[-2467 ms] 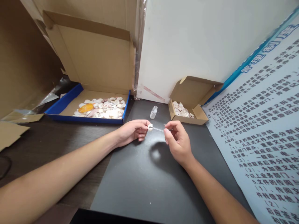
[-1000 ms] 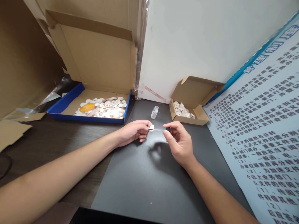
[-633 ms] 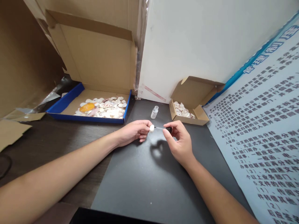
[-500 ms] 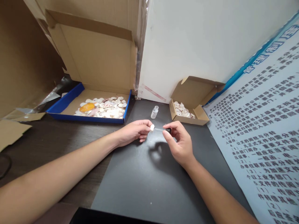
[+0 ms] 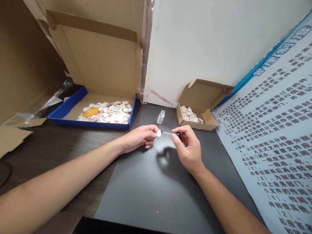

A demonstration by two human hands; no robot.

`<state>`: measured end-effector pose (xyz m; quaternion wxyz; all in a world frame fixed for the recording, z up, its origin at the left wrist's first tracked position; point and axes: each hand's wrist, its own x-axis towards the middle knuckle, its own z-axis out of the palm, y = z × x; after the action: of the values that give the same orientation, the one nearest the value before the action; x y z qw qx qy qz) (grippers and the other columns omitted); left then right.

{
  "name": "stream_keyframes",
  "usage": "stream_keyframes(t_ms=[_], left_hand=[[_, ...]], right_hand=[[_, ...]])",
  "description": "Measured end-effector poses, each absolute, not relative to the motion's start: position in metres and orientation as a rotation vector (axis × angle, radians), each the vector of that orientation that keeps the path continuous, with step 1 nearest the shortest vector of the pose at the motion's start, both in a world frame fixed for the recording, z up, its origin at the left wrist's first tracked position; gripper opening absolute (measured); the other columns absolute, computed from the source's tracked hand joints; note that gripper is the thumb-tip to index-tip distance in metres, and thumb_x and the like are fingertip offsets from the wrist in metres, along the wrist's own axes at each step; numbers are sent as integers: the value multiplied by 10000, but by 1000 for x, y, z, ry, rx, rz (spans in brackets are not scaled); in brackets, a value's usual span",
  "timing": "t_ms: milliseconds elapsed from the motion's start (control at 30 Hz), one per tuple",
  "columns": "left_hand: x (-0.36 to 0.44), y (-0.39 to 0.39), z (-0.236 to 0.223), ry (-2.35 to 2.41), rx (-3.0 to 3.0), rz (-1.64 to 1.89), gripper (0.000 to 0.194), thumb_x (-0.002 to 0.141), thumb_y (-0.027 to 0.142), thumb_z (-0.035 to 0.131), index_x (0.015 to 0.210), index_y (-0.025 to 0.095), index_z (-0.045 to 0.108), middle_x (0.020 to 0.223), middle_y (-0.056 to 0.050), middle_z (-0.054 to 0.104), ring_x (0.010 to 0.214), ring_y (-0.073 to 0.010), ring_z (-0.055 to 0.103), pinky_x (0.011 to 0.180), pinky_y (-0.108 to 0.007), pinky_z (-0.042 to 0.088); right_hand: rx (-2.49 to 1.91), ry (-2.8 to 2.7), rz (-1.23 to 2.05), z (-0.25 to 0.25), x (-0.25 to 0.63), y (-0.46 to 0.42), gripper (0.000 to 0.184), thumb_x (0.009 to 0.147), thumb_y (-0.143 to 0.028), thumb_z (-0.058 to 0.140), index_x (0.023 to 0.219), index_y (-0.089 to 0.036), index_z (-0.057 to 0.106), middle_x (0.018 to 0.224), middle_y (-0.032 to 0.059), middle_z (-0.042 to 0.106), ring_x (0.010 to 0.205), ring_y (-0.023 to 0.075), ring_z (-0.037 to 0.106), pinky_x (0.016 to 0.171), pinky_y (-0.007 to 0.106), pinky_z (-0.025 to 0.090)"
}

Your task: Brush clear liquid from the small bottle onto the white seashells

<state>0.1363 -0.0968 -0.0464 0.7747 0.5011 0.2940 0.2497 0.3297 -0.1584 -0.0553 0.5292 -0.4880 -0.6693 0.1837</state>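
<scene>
My left hand (image 5: 141, 138) pinches a small white seashell (image 5: 159, 133) between thumb and fingertips above the grey mat. Facing it from the right, my right hand (image 5: 187, 144) is closed on the black cap of an applicator brush (image 5: 167, 132), whose thin clear stem points left. The dark tip of the brush is at the shell's right edge; whether it touches cannot be made out. Just beyond the hands, a small clear glass bottle (image 5: 160, 117) with printing on it stands upright and uncapped.
At the back left, an open blue-edged cardboard box (image 5: 90, 124) holds many shells, one of them orange. A smaller open cardboard box (image 5: 198, 125) with white shells stands back right. A white panel rises behind, and a printed sheet (image 5: 275, 130) lies along the right.
My right hand has shifted slightly right, drawing the brush back a little along the shell. My left hand keeps its grip on the shell, nearly still.
</scene>
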Motion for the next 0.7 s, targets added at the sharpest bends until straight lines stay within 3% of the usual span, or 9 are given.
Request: stream_keyframes(t_ms=[500, 700], left_hand=[[136, -96, -47, 635, 1104, 545, 142, 786, 237, 642, 835, 164, 530, 660, 54, 366, 526, -54, 315, 506, -190, 321], [136, -97, -46, 643, 1074, 542, 118, 778, 207, 621, 826, 163, 523, 644, 56, 359, 522, -54, 311, 505, -189, 316]], right_hand=[[-1204, -1516, 382, -52, 328, -157, 76, 888, -260, 606, 953, -220, 612, 864, 17, 515, 638, 117, 490, 556, 259, 424], [-1100, -1539, 634, -52, 328, -161, 63, 898, -273, 580, 914, -214, 595, 763, -8, 515, 588, 110, 450, 547, 258, 396]])
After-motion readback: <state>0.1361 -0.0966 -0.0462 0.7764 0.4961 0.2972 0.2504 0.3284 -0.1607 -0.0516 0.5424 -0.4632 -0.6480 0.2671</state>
